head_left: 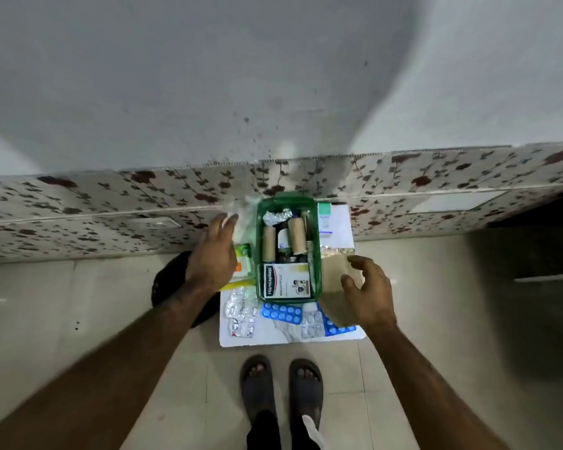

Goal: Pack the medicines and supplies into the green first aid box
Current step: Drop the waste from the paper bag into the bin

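Neither hand is gripping anything. The left hand (213, 254) is hanging palm-down with its fingers loosely spread, and the right hand (368, 292) is hovering half-curled, thumb and fingers apart, with nothing between them.

The green rectangular plastic first aid box (317, 254) is sitting between the two hands, open at the top, on a white square board (273, 336) laid on the tiled floor.

Packed so far: two tan rolled bandages (268, 243) are lying lengthwise in the box with a small dark bottle (283, 241) between them, a crumpled silver foil strip (275, 216) at the far end, and a white cardboard plaster carton (286, 281) filling the near end. The box is looking close to full.

Left outside: under and just beyond the left hand, a clear plastic packet (241, 219) and a green-and-orange small carton (244, 259); nearer the person than that hand, loose silver blister strips (241, 311). Under the right hand, a brown paper pouch (333, 280); beyond it, a white-and-green upright carton (325, 219); nearer the person, blue blister strips (281, 312).

Judgement: roughly half done. The left fingertips are closest to the clear packet, so that looks the likelier next item, though this is not certain.
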